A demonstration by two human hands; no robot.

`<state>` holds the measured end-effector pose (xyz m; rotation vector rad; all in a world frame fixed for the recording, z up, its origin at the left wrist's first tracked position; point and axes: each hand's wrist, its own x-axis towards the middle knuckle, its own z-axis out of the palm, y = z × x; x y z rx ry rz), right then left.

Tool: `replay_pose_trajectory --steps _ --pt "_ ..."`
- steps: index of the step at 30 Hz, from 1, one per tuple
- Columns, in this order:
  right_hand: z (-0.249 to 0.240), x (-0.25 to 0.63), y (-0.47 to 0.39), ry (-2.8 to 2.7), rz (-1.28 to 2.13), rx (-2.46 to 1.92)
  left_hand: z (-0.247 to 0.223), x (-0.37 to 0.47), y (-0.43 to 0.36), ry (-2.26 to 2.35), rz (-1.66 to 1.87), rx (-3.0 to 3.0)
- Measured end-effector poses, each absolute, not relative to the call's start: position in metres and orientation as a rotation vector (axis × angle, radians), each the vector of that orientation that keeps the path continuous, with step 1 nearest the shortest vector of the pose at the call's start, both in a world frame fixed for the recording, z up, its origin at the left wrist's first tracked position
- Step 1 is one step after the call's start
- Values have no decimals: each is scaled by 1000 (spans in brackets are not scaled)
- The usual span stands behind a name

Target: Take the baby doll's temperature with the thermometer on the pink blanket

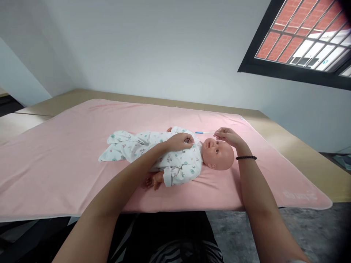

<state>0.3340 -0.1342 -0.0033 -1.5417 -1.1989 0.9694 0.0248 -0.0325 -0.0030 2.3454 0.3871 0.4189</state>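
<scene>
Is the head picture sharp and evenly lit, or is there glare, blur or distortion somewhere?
Head view: soft, even light, only faint shadows under the doll and both hands, left hand, right hand; the window is bright and partly washed out; the whole scene is tilted and wide-angle stretched; the thin stick is small and slightly soft.

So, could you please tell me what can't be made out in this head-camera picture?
- The tip of the thin white and blue stick: too small, and the right hand covers its near end.
- The doll's chest fastening: hidden under the left hand.
- The doll's far arm: mostly behind its body.
- The print on the pink blanket's corner: too faint to read.
</scene>
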Motion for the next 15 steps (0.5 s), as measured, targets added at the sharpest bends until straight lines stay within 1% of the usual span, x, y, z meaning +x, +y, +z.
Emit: replay_pose_trajectory --steps 7,11,15 --pt "-8 333 -136 -1348 1103 -1723 -13 27 -37 220 723 2719" --pt "-7 334 -138 -1401 1132 -1784 -12 27 -40 214 741 2897" --pt "-10 338 -135 -1414 1137 -1830 -6 28 -44 223 657 3043"
